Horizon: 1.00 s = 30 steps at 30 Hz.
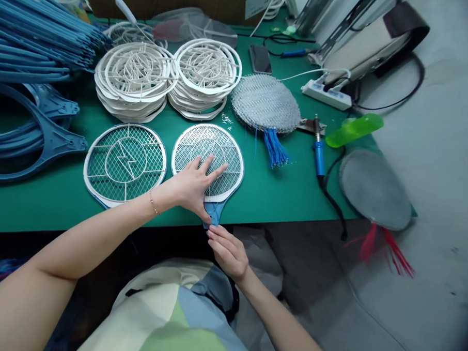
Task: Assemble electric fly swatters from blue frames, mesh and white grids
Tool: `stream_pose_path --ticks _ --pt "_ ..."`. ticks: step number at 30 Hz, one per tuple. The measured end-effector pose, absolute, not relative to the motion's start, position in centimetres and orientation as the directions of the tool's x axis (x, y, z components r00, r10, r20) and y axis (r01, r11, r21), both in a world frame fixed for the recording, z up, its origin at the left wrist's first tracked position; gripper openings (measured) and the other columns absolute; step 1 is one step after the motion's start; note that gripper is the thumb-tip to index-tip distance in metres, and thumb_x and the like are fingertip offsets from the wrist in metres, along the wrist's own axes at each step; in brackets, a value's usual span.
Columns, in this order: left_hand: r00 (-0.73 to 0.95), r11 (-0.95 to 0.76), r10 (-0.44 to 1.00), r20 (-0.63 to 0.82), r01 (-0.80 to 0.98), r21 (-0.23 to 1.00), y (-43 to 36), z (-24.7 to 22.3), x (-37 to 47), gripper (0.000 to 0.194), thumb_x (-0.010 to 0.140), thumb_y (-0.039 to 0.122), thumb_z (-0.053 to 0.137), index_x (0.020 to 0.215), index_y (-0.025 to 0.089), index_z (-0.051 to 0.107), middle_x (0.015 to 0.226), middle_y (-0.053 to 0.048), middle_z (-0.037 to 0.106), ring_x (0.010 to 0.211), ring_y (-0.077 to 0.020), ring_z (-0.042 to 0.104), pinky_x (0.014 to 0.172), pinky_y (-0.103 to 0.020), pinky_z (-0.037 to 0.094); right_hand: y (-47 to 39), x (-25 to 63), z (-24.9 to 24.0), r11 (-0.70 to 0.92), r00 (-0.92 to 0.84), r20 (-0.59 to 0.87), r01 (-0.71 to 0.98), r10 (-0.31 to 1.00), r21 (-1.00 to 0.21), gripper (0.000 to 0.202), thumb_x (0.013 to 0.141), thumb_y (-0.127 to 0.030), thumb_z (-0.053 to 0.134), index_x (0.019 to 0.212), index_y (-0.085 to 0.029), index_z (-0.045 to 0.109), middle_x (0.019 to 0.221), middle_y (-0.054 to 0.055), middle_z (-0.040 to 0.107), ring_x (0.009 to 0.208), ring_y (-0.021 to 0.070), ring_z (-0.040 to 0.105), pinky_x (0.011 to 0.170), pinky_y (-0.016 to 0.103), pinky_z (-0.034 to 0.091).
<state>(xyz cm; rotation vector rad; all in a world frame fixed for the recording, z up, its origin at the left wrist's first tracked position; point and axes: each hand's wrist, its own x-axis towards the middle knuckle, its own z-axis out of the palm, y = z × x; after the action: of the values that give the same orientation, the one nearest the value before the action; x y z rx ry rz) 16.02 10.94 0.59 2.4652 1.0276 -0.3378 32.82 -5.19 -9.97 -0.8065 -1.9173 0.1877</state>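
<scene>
On the green table's front part lies a round racket head [228, 144] with a white rim, mesh and a blue neck [214, 213]. My left hand [195, 184] rests on its mesh, fingers spread, the thumb at the neck. At the end of the neck is my right hand [229, 251], its fingers pressed together against the blue tip; whether something small is between them is hidden. A second racket head [126, 163] with a lightning-bolt shape in its centre lies to the left, partly behind my left forearm.
Stacks of white rings [135, 73] [205, 71] stand behind. Blue frames [38, 125] fill the left. A mesh stack [266, 102] with blue wires, a soldering iron [319, 153], a power strip [326, 94] and a grey mesh stack [375, 189] lie rightward.
</scene>
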Motion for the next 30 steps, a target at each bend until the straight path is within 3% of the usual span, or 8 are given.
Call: stream_pose_path --ticks 4,14,16,19,20,24,27,30 --pt "0.704 -0.636 0.606 -0.370 0.708 0.306 11.0 0.5 16.1 0.142 0.055 0.074 0.075 0.162 0.021 -0.002 0.167 -0.024 -0.006 0.149 -0.0539 0.001 0.116 -0.062 0.016 -5.2 32.7 -9.7 0.743 -0.242 0.742 0.476 0.626 -0.471 0.028 0.091 -0.001 0.058 0.114 -0.016 0.067 0.103 0.010 0.077 0.106 0.0240 0.072 0.091 0.042 0.064" --pt "0.700 -0.645 0.588 -0.405 0.708 0.288 10.9 0.7 16.4 0.145 0.054 0.073 0.076 0.161 0.018 -0.003 0.166 -0.024 -0.011 0.147 -0.0572 -0.002 0.116 -0.065 0.013 -5.1 32.2 -9.8 0.746 -0.219 0.759 0.476 0.613 -0.466 0.024 0.089 0.001 0.060 0.109 -0.011 0.065 0.096 0.012 0.077 0.107 0.0225 0.071 0.094 0.039 0.062" --pt "0.679 -0.638 0.595 -0.429 0.724 0.263 10.8 0.9 16.6 0.146 0.053 0.073 0.078 0.162 0.017 -0.003 0.165 -0.025 -0.011 0.147 -0.0579 -0.002 0.116 -0.064 0.013 -5.0 32.7 -9.7 0.755 -0.241 0.764 0.489 0.599 -0.437 0.028 0.088 -0.007 0.068 0.115 -0.013 0.063 0.096 0.010 0.076 0.105 0.0219 0.072 0.097 0.039 0.061" --pt "0.663 -0.627 0.603 -0.443 0.738 0.251 10.7 1.0 16.6 0.149 0.049 0.072 0.080 0.162 0.017 -0.002 0.166 -0.025 -0.010 0.147 -0.0589 -0.001 0.116 -0.064 0.013 -4.7 34.3 -9.5 0.706 -0.237 0.743 0.576 0.626 -0.411 0.056 0.079 -0.028 0.082 0.129 -0.016 0.058 0.104 0.011 0.074 0.110 0.0253 0.070 0.102 0.045 0.057" --pt "0.670 -0.628 0.604 -0.432 0.733 0.260 10.7 1.0 16.6 0.151 0.048 0.073 0.081 0.162 0.018 -0.002 0.166 -0.025 -0.010 0.146 -0.0590 -0.001 0.116 -0.064 0.014 -4.6 34.9 -9.4 0.688 -0.250 0.724 0.604 0.643 -0.402 0.061 0.079 -0.028 0.082 0.133 -0.016 0.056 0.108 0.012 0.074 0.113 0.0262 0.069 0.103 0.046 0.056" --pt "0.682 -0.591 0.608 -0.405 0.730 0.343 11.1 1.3 16.2 0.142 0.057 0.077 0.073 0.162 0.020 -0.003 0.167 -0.023 -0.004 0.148 -0.0568 0.002 0.115 -0.065 0.019 -4.1 36.2 -9.3 0.703 -0.330 0.685 0.604 0.650 -0.377 0.057 0.085 -0.003 0.069 0.139 -0.014 0.056 0.113 0.013 0.074 0.113 0.0233 0.069 0.101 0.040 0.058" --pt "0.658 -0.553 0.631 -0.411 0.753 0.356 11.4 1.6 16.2 0.130 0.066 0.077 0.068 0.162 0.022 0.001 0.167 -0.022 0.005 0.148 -0.0552 0.008 0.114 -0.064 0.022 -3.8 36.1 -9.2 0.741 -0.336 0.711 0.550 0.618 -0.384 0.055 0.084 0.001 0.069 0.137 -0.011 0.059 0.108 0.013 0.075 0.109 0.0237 0.070 0.095 0.037 0.062" --pt "0.660 -0.568 0.657 -0.365 0.751 0.336 11.4 1.6 16.5 0.130 0.065 0.074 0.072 0.162 0.020 0.005 0.166 -0.023 0.011 0.145 -0.0549 0.016 0.114 -0.063 0.024 -3.6 35.8 -8.9 0.750 -0.346 0.707 0.531 0.617 -0.395 0.053 0.085 0.002 0.068 0.136 -0.010 0.059 0.107 0.014 0.075 0.108 0.0236 0.070 0.092 0.038 0.063"
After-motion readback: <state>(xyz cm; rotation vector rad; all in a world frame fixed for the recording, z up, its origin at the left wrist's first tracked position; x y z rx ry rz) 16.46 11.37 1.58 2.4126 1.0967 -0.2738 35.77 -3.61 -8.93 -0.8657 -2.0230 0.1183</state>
